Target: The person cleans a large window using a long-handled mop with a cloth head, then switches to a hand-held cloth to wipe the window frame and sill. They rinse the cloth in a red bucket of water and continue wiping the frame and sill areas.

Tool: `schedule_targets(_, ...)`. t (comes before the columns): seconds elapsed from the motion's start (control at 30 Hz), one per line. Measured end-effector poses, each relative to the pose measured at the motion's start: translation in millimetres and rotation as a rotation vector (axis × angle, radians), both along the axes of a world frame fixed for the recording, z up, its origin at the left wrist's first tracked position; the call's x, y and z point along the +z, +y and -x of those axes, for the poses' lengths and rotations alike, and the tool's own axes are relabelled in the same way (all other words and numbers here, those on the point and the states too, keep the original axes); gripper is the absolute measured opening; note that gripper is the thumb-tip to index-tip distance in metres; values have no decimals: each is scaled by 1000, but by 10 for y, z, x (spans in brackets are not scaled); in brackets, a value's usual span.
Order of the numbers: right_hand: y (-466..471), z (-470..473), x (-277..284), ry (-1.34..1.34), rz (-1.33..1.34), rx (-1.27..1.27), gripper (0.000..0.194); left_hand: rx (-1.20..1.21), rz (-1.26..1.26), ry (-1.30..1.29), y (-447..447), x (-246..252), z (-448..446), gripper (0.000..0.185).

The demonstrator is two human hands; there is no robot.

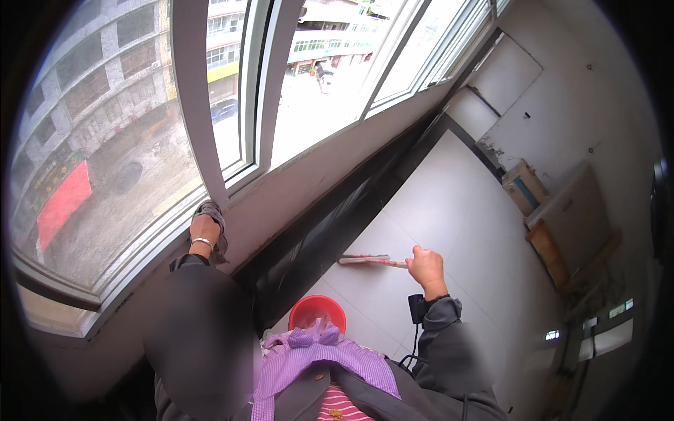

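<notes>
My left hand grips a bunched grey cloth, which touches the bottom of the white window frame. A bracelet circles that wrist. Out over the floor, my right hand is closed around the handle of a long-headed brush or squeegee. The head of this tool points to the left, and dark pinkish bristles or edging show along its far side. Below my chest stands a red bucket, partly covered by my purple checked apron; its contents cannot be made out.
Window panes run along the left and top, with a street and buildings outside. A black baseboard or ledge follows the wall above pale floor tiles. At the right, a cardboard box and a large panel-like object stand near the wall.
</notes>
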State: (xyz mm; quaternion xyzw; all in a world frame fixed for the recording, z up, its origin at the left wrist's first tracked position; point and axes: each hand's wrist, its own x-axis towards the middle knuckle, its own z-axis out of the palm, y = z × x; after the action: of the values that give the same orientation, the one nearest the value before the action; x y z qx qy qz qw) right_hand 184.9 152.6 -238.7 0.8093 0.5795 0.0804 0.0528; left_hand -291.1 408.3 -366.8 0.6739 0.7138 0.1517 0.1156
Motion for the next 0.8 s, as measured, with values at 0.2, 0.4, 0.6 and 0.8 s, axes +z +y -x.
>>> schedule_targets(0.2, 78, 68, 5, 0, -16, 45, 23, 3, 72, 84, -61, 137, 6, 22)
schedule_targets(0.4, 134, 153, 22, -16, -21, 61, 21, -61, 30, 157, -177, 138, 245, 23)
schedule_targets(0.6, 43, 108, 2, 14, -32, 21, 21, -27, -65, 231, -582, -76, 742, 21)
schedule_targets(0.8, -106, -81, -44, 36, -52, 35, 20, 104, -35, 313, -1103, -186, 1368, 21)
